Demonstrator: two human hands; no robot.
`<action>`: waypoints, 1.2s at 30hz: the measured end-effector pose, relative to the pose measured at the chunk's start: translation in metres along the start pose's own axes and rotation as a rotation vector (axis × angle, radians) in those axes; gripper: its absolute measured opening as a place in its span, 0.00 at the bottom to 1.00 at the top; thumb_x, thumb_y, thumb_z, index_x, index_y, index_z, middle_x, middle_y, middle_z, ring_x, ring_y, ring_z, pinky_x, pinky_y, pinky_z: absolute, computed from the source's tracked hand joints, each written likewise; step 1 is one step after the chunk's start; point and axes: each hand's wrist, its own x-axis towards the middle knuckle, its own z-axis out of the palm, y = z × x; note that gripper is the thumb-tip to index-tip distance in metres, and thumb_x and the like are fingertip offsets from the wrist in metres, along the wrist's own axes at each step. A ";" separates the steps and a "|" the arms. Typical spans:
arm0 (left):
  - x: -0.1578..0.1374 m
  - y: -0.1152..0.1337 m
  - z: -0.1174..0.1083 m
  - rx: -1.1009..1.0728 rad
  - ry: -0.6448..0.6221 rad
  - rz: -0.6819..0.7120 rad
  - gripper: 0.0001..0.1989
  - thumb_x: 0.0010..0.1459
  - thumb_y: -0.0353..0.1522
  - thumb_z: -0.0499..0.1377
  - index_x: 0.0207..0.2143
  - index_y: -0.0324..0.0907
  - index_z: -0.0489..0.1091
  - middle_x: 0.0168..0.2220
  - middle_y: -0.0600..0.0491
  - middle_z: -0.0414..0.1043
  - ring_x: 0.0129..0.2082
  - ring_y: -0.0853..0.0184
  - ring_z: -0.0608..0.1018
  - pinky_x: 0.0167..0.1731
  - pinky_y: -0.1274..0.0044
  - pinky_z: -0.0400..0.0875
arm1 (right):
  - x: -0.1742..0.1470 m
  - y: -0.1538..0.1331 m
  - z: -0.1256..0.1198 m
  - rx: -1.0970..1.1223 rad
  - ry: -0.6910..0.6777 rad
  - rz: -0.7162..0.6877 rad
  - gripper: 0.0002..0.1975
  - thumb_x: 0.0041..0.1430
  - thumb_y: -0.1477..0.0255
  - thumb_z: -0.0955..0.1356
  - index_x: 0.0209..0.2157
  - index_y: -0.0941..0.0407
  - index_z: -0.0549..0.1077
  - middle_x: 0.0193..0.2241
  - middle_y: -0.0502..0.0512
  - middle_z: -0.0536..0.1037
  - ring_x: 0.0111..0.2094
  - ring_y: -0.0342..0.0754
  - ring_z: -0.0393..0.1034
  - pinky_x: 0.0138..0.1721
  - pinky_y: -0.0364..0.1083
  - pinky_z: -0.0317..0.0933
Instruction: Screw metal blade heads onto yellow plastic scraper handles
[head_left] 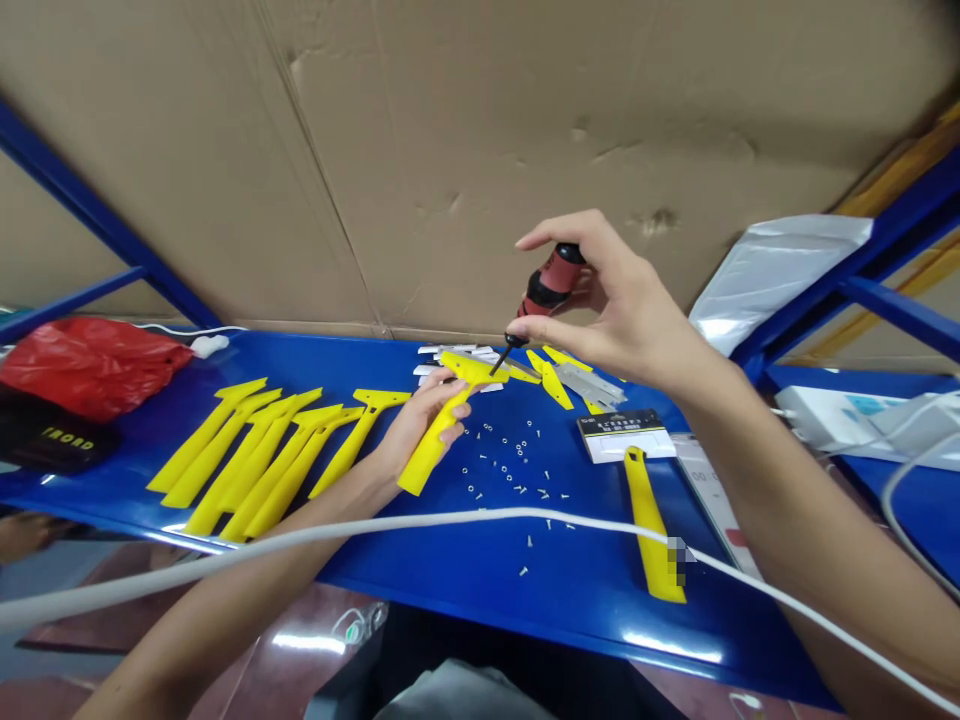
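Observation:
My left hand (420,415) is wrapped round the handle of a yellow scraper (433,445), its wide head tilted up and away from me. In my right hand (592,290) is a red and black screwdriver (551,283), held between thumb and fingers. Its dark shaft slants down to the scraper's head, where the tip meets it; whether a screw sits there is too small to tell. Small screws and nuts (517,465) lie scattered on the blue table just right of the scraper. Behind the head are loose yellow pieces (553,385) and metal blades (592,385).
Several yellow scraper handles (255,465) lie in a row at left. At right are a packaged yellow scraper (649,525) and a white power strip (817,415). A red plastic bag (94,365) lies far left. A white cable (480,517) crosses the near view. Cardboard (450,150) stands behind the table.

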 end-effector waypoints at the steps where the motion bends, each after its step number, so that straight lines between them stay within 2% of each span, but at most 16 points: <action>1: 0.000 0.000 -0.001 -0.002 -0.011 0.002 0.20 0.66 0.26 0.69 0.57 0.44 0.69 0.53 0.44 0.78 0.25 0.79 0.74 0.15 0.90 0.63 | 0.000 0.000 0.000 -0.028 0.013 -0.003 0.31 0.57 0.58 0.83 0.60 0.41 0.74 0.47 0.53 0.81 0.50 0.62 0.81 0.51 0.63 0.82; 6: 0.002 -0.001 -0.004 -0.002 -0.022 -0.001 0.20 0.65 0.26 0.69 0.56 0.43 0.70 0.51 0.45 0.78 0.26 0.78 0.74 0.16 0.90 0.63 | -0.001 -0.003 0.001 0.127 -0.132 0.012 0.32 0.61 0.61 0.80 0.63 0.41 0.69 0.58 0.57 0.79 0.57 0.62 0.80 0.56 0.65 0.80; 8: 0.002 -0.001 -0.004 -0.014 -0.012 -0.002 0.20 0.65 0.25 0.69 0.56 0.43 0.69 0.52 0.44 0.78 0.26 0.78 0.74 0.15 0.90 0.62 | -0.001 -0.003 0.002 0.142 -0.107 0.023 0.29 0.62 0.60 0.81 0.61 0.42 0.71 0.55 0.57 0.81 0.53 0.62 0.81 0.54 0.65 0.81; 10: 0.002 0.000 -0.004 -0.022 -0.004 -0.001 0.20 0.65 0.25 0.68 0.55 0.44 0.68 0.53 0.44 0.78 0.25 0.78 0.74 0.15 0.90 0.62 | -0.001 -0.002 0.004 0.065 -0.041 0.027 0.30 0.59 0.58 0.82 0.59 0.42 0.73 0.48 0.55 0.82 0.48 0.62 0.83 0.50 0.64 0.81; 13: 0.002 -0.002 -0.004 0.000 -0.016 -0.001 0.19 0.65 0.26 0.68 0.55 0.44 0.68 0.51 0.45 0.78 0.26 0.78 0.75 0.16 0.90 0.63 | -0.001 0.000 0.005 -0.059 0.019 0.018 0.32 0.56 0.56 0.83 0.58 0.41 0.72 0.47 0.54 0.82 0.47 0.63 0.81 0.50 0.65 0.81; 15: 0.002 -0.003 -0.004 0.016 -0.027 -0.010 0.19 0.65 0.26 0.69 0.54 0.44 0.69 0.50 0.46 0.78 0.26 0.78 0.75 0.16 0.90 0.63 | -0.001 0.000 0.004 -0.027 -0.047 0.010 0.32 0.58 0.59 0.83 0.60 0.40 0.70 0.51 0.55 0.82 0.50 0.63 0.80 0.53 0.66 0.80; 18: 0.003 -0.004 -0.004 0.014 -0.023 -0.026 0.20 0.65 0.25 0.69 0.55 0.43 0.69 0.51 0.45 0.78 0.25 0.78 0.75 0.15 0.89 0.62 | -0.001 0.000 0.003 0.141 -0.166 0.015 0.30 0.63 0.63 0.80 0.62 0.41 0.68 0.55 0.55 0.80 0.54 0.61 0.80 0.54 0.64 0.80; 20: 0.004 -0.004 -0.005 0.009 -0.022 -0.019 0.19 0.65 0.25 0.68 0.55 0.42 0.69 0.51 0.44 0.78 0.25 0.77 0.75 0.15 0.89 0.62 | -0.001 0.000 0.003 0.178 -0.149 0.038 0.28 0.63 0.63 0.80 0.60 0.42 0.70 0.51 0.54 0.81 0.51 0.60 0.82 0.52 0.62 0.82; 22: 0.004 -0.004 -0.006 0.011 -0.035 -0.012 0.17 0.66 0.25 0.67 0.55 0.42 0.69 0.51 0.45 0.78 0.26 0.77 0.75 0.15 0.89 0.63 | -0.001 0.001 0.004 0.123 -0.085 0.044 0.29 0.59 0.60 0.82 0.57 0.43 0.72 0.46 0.53 0.81 0.47 0.60 0.82 0.48 0.61 0.82; 26: 0.002 -0.005 -0.007 0.018 -0.069 -0.025 0.17 0.66 0.26 0.68 0.54 0.43 0.69 0.51 0.45 0.78 0.26 0.78 0.75 0.16 0.90 0.63 | 0.000 0.001 0.005 -0.025 -0.003 0.017 0.32 0.56 0.57 0.84 0.58 0.43 0.73 0.49 0.54 0.80 0.45 0.59 0.80 0.46 0.60 0.82; 28: 0.002 -0.006 -0.005 0.025 -0.057 -0.028 0.17 0.65 0.26 0.68 0.53 0.42 0.69 0.51 0.45 0.78 0.26 0.78 0.75 0.16 0.90 0.63 | 0.000 0.000 0.004 -0.014 -0.044 0.013 0.32 0.58 0.59 0.82 0.59 0.43 0.71 0.52 0.55 0.80 0.48 0.60 0.80 0.48 0.62 0.82; 31: 0.001 -0.006 -0.002 0.039 -0.032 -0.037 0.19 0.65 0.25 0.67 0.55 0.43 0.69 0.50 0.45 0.78 0.24 0.78 0.74 0.15 0.89 0.62 | -0.001 -0.003 0.003 0.122 -0.153 0.017 0.31 0.62 0.64 0.80 0.61 0.43 0.66 0.55 0.57 0.80 0.56 0.62 0.79 0.53 0.62 0.81; 33: 0.001 -0.005 0.001 0.030 -0.020 -0.044 0.18 0.67 0.25 0.66 0.56 0.42 0.68 0.50 0.45 0.78 0.24 0.78 0.74 0.14 0.89 0.61 | -0.001 -0.004 0.002 0.206 -0.183 0.037 0.30 0.63 0.66 0.79 0.61 0.45 0.65 0.53 0.58 0.81 0.56 0.61 0.80 0.53 0.62 0.81; 36: 0.001 -0.003 0.002 0.008 -0.008 -0.033 0.16 0.67 0.24 0.64 0.55 0.42 0.68 0.51 0.43 0.78 0.24 0.78 0.74 0.14 0.90 0.61 | -0.001 -0.003 0.002 0.243 -0.157 0.067 0.31 0.63 0.66 0.80 0.61 0.44 0.66 0.46 0.55 0.81 0.51 0.60 0.83 0.51 0.60 0.82</action>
